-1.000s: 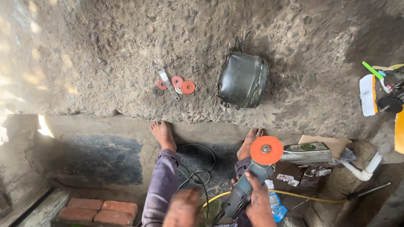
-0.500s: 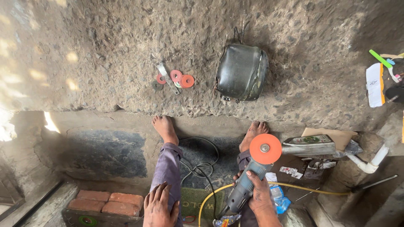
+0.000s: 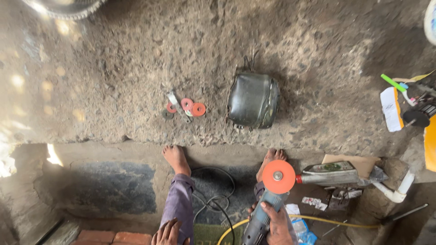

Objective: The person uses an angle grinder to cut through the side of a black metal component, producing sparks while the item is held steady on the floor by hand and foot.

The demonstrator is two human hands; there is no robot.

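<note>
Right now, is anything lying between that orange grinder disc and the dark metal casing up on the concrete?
Nothing visible does. Between the orange disc and the dark metal casing lie only the person's right foot and bare concrete ledge.

Rough open-air or semi-open repair workshop, floor-level work: pitted concrete floor [image 3: 113,68] with a step down to a lower dirt area, bricks [image 3: 113,237] at the near edge. On the floor sit a dark metal compressor-like housing [image 3: 252,100], orange and red washers [image 3: 193,107] and a small bracket; an angle grinder [image 3: 265,206] with an orange disc, loose power cable [image 3: 213,199], yellow hose [image 3: 336,221], an oil bottle [image 3: 329,173] and cardboard scraps lie near right. Barefoot person sitting at the step.
</note>
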